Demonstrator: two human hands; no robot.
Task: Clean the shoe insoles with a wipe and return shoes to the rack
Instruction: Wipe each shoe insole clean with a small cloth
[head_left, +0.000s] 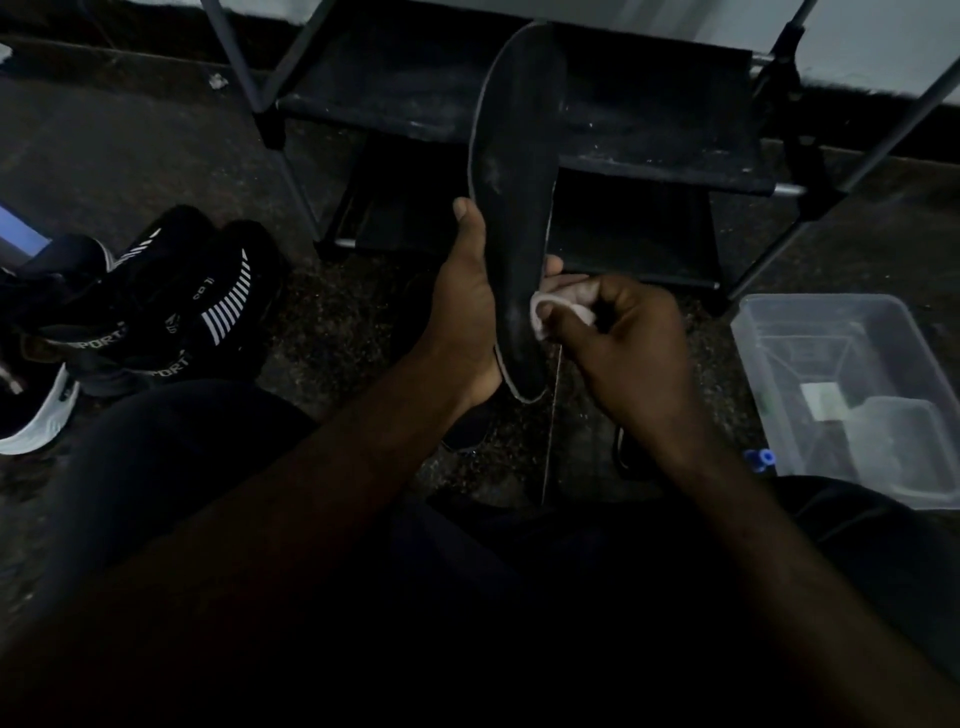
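Mid-wipe: left hand (467, 317) grips the insole (514, 208), right hand (618, 348) pinches the wipe (540, 312); sneakers (156, 306) lower left not racked yet.

Just one view here: a wide-angle head cam, up at the person's eye level, tilted forward and down. Both forearms come in from the bottom edge and meet mid-frame. So the left hand (462, 322) gripping the insole (511, 208) and the right hand (623, 348) pinching the wipe (543, 317) sit close up, dead centre. Past them, along the top, is the rack (649, 104), with floor (337, 312) around it. Shoes (156, 301) land at the left edge, a clear bin (815, 299) at the right. The person's dark lap fills the bottom third, right under the lens.
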